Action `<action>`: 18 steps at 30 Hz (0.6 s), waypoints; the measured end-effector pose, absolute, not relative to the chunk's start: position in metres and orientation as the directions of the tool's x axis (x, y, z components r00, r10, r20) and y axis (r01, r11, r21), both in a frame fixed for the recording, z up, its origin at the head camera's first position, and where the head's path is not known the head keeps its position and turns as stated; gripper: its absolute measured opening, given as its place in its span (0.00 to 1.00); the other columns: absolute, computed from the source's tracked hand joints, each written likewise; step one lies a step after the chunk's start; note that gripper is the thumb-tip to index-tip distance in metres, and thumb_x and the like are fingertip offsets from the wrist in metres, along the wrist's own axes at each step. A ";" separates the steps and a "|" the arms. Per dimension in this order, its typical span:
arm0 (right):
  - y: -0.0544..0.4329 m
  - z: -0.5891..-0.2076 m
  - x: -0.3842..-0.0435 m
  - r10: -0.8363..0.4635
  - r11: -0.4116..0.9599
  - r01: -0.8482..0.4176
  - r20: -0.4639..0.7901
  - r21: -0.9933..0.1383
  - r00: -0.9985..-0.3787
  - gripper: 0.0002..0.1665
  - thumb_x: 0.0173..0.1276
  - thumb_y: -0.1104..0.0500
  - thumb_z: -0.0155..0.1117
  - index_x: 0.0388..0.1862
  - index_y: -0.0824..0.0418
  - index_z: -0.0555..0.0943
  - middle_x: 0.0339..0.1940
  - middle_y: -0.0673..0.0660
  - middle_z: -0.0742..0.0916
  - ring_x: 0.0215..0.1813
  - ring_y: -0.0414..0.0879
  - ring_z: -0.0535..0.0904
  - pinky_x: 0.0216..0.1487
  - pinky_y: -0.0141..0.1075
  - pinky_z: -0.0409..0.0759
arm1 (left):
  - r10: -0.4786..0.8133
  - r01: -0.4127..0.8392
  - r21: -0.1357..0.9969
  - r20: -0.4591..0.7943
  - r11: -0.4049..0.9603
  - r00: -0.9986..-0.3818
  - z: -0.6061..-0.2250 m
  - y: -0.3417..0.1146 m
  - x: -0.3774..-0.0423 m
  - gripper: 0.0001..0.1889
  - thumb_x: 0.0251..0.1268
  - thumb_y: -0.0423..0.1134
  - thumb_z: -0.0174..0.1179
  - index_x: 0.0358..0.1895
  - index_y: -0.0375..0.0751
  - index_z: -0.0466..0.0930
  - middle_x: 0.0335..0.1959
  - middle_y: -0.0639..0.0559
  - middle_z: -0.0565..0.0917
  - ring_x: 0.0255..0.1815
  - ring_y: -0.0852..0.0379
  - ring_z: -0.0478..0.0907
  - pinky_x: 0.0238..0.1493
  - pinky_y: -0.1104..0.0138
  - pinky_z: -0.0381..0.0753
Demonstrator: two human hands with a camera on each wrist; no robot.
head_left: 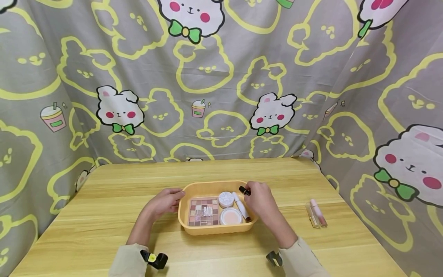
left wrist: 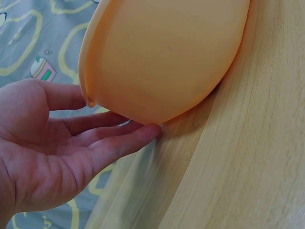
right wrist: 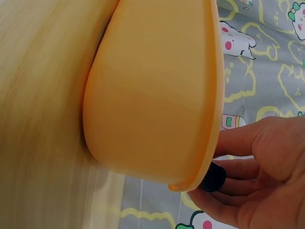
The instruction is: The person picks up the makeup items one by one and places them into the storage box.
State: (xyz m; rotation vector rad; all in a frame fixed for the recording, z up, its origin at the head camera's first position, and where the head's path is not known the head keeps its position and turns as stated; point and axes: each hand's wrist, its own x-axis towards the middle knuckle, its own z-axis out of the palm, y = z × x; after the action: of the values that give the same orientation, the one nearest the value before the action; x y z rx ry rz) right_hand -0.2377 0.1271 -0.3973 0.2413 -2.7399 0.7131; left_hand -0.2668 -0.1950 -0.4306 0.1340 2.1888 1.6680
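Observation:
An orange plastic basket (head_left: pixel 194 230) stands on the table. In it lie an eyeshadow palette (head_left: pixel 204 212), a white round case with a star lid (head_left: pixel 226 199), a round peach compact (head_left: pixel 230 216) and a white tube with a brown end (head_left: pixel 241 206). My left hand (head_left: pixel 166 201) holds the basket's left end, thumb at the rim and fingers along the outer wall in the left wrist view. Over the far right corner, my right hand (head_left: pixel 260 198) pinches a black lipstick tube (head_left: pixel 244 190); its dark end (right wrist: pixel 214 177) shows beside the rim in the right wrist view.
To the right on the wooden table (head_left: pixel 104 215) lie two slim lip gloss tubes, a pink-capped one (head_left: pixel 318 212) and a clear one (head_left: pixel 312 215), side by side. A patterned grey curtain (head_left: pixel 214 127) hangs behind and on both sides of the table.

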 end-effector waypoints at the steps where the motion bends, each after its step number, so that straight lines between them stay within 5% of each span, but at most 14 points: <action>1: 0.127 -0.398 -0.238 -0.087 0.865 -0.235 0.329 -0.443 -0.940 0.07 0.55 0.72 0.69 0.34 0.67 0.86 0.29 0.60 0.89 0.31 0.49 0.82 0.31 0.39 0.83 | 0.303 -0.154 0.945 -0.243 0.289 -0.922 -0.430 -0.195 -0.267 0.30 0.82 0.42 0.46 0.74 0.21 0.58 0.61 0.31 0.79 0.58 0.46 0.81 0.57 0.55 0.85; 18: 0.120 -0.402 -0.235 -0.104 0.871 -0.238 0.313 -0.429 -0.944 0.06 0.55 0.73 0.68 0.32 0.67 0.85 0.28 0.60 0.87 0.30 0.48 0.80 0.30 0.37 0.81 | 0.306 -0.150 0.940 -0.246 0.307 -0.920 -0.429 -0.194 -0.265 0.29 0.82 0.43 0.46 0.73 0.22 0.60 0.61 0.33 0.79 0.55 0.49 0.81 0.55 0.56 0.85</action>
State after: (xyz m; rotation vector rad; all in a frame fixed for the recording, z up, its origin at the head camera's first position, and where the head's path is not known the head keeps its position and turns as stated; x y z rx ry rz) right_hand -0.2346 0.1201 -0.4024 0.2581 -2.7621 0.6857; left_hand -0.2654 -0.1937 -0.4290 0.1395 2.2001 1.6451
